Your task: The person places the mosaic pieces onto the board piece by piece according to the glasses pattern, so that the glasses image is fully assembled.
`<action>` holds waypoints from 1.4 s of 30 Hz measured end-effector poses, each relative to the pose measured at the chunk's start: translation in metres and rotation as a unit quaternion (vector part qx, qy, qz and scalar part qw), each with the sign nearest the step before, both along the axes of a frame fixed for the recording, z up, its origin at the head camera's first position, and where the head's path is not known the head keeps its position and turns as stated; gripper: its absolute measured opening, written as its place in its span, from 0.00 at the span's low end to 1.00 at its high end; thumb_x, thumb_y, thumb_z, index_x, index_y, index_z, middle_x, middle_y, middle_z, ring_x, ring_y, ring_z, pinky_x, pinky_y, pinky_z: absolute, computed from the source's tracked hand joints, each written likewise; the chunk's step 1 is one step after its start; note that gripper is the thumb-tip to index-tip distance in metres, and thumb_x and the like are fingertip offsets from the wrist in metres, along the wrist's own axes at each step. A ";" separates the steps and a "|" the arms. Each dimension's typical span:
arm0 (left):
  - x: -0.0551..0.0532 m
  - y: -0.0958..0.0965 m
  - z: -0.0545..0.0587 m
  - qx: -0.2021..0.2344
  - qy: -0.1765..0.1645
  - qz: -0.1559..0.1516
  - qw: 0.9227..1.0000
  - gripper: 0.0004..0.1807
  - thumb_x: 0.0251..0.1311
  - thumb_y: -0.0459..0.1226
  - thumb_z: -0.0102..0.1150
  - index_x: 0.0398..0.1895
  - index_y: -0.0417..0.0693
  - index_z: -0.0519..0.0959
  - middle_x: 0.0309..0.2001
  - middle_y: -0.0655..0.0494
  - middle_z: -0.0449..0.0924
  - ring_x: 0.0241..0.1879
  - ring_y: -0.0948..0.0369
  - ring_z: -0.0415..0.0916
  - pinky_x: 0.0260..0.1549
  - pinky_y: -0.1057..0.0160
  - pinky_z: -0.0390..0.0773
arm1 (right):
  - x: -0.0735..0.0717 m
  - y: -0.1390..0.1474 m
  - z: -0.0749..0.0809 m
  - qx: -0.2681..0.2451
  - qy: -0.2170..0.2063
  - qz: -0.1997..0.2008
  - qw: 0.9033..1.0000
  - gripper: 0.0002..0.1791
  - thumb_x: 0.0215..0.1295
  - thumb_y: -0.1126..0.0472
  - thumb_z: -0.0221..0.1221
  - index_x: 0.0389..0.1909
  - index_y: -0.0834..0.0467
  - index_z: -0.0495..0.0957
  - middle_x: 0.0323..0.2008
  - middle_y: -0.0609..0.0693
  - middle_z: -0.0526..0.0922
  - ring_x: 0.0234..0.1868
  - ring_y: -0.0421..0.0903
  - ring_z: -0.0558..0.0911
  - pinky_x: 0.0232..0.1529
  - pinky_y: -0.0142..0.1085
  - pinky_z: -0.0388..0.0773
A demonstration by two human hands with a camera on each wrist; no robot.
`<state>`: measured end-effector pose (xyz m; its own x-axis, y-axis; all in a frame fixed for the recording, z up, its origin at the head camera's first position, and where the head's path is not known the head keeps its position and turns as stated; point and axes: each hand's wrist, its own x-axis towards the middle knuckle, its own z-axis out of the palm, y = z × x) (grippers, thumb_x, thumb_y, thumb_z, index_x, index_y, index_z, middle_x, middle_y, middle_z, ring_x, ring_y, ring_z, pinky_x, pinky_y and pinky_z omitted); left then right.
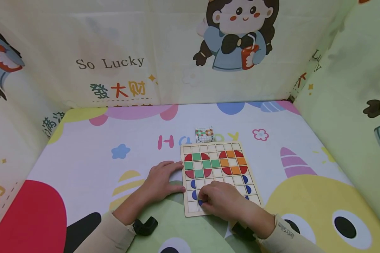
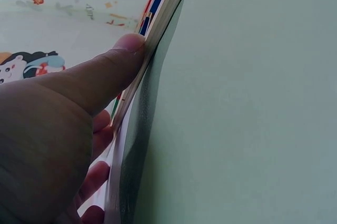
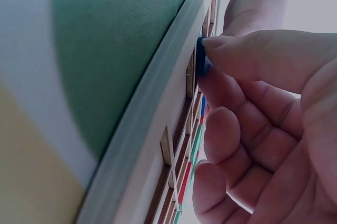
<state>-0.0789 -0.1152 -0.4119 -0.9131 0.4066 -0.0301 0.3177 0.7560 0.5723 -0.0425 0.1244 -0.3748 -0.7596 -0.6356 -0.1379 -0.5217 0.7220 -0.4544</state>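
Note:
A wooden grid board (image 1: 192,206) lies on the patterned cloth, its square cells partly filled with flat colored pieces. Red quarter-rounds with green squares (image 1: 196,156) make a ring at the left, and red with orange squares (image 1: 230,154) make one at the right. Blue half-round pieces (image 1: 245,179) run down both sides below. My left hand (image 1: 159,181) rests beside the board, thumb and fingers spread along its left edge. Over the lower left cells, my right hand (image 1: 225,200) pinches a small blue piece (image 3: 200,58) between thumb and index finger, close to the grid.
A small pattern card (image 1: 204,135) showing a similar colored grid lies just behind the board. Printed fabric walls (image 1: 171,52) stand at the back and both sides. Dark wrist straps (image 1: 145,226) sit at the sleeve cuffs.

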 end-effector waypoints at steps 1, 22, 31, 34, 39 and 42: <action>0.000 0.000 0.000 0.000 0.000 0.000 1.000 0.39 0.50 0.53 0.75 0.66 0.51 0.76 0.68 0.58 0.72 0.70 0.50 0.60 0.63 0.40 0.60 | 0.000 0.000 0.000 0.002 -0.002 0.000 1.000 0.04 0.61 0.59 0.69 0.35 0.50 0.83 0.27 0.34 0.75 0.32 0.36 0.71 0.36 0.34 0.74; 0.000 0.000 0.001 0.003 0.011 -0.007 1.000 0.39 0.51 0.52 0.75 0.66 0.49 0.76 0.67 0.56 0.72 0.69 0.49 0.61 0.62 0.39 0.61 | 0.000 0.001 0.000 0.005 0.012 -0.013 1.000 0.05 0.60 0.58 0.70 0.33 0.50 0.83 0.25 0.34 0.74 0.28 0.36 0.71 0.33 0.34 0.73; 0.000 0.000 0.001 0.003 0.009 -0.006 1.000 0.39 0.51 0.52 0.75 0.66 0.49 0.76 0.68 0.57 0.72 0.69 0.49 0.61 0.62 0.39 0.62 | 0.000 0.001 -0.002 0.002 0.007 -0.018 1.000 0.06 0.60 0.58 0.70 0.34 0.50 0.82 0.26 0.35 0.75 0.29 0.36 0.71 0.34 0.34 0.73; 0.000 0.000 0.001 0.002 0.007 -0.005 1.000 0.39 0.51 0.52 0.75 0.66 0.49 0.76 0.68 0.57 0.72 0.69 0.49 0.61 0.62 0.39 0.61 | -0.001 0.001 -0.001 0.000 -0.001 -0.024 1.000 0.07 0.60 0.56 0.69 0.36 0.51 0.82 0.27 0.35 0.75 0.30 0.36 0.72 0.35 0.35 0.74; 0.000 0.001 0.002 0.000 0.004 -0.006 1.000 0.39 0.51 0.52 0.75 0.66 0.50 0.76 0.68 0.57 0.72 0.69 0.49 0.60 0.62 0.39 0.61 | -0.006 0.009 0.004 -0.017 -0.009 -0.056 0.998 0.09 0.61 0.54 0.68 0.38 0.52 0.82 0.29 0.36 0.77 0.32 0.37 0.74 0.37 0.37 0.75; 0.000 0.001 0.002 -0.002 0.002 -0.006 1.000 0.39 0.52 0.52 0.75 0.66 0.50 0.75 0.68 0.57 0.72 0.70 0.49 0.60 0.62 0.39 0.61 | -0.009 0.016 0.008 -0.033 -0.010 -0.081 0.996 0.10 0.63 0.52 0.67 0.40 0.52 0.82 0.31 0.37 0.78 0.32 0.38 0.74 0.36 0.36 0.75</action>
